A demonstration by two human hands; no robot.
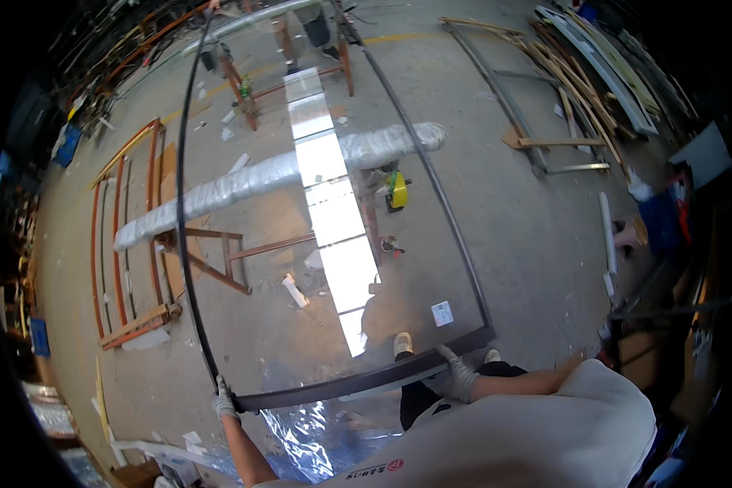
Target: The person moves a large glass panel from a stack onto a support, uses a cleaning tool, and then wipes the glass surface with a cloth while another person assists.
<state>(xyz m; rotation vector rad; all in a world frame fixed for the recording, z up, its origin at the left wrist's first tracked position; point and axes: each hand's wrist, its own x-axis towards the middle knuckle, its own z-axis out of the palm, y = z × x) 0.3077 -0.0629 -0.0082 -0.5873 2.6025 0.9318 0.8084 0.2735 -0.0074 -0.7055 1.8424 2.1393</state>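
Observation:
A large glass panel in a dark frame (325,391) stretches away from me, its near rail just in front of my body. My left hand (224,403), in a pale glove, is closed round the frame at its near left corner. Toward the near right corner, my right hand (461,376), also gloved, grips the near rail; its fingertips are partly hidden. A small white label (442,314) sits on the glass near that corner. Bright reflections run down the pane. Beneath it, a plastic-wrapped beam (252,175) crosses; I cannot tell whether the frame touches it.
Brown metal trestles (237,254) stand under the panel. A brown rack (126,244) is at left, a grey metal frame (508,102) at far right beside long strips (581,114). A yellow tool (397,192) shows under the glass. Another person's legs (315,31) appear at the far end.

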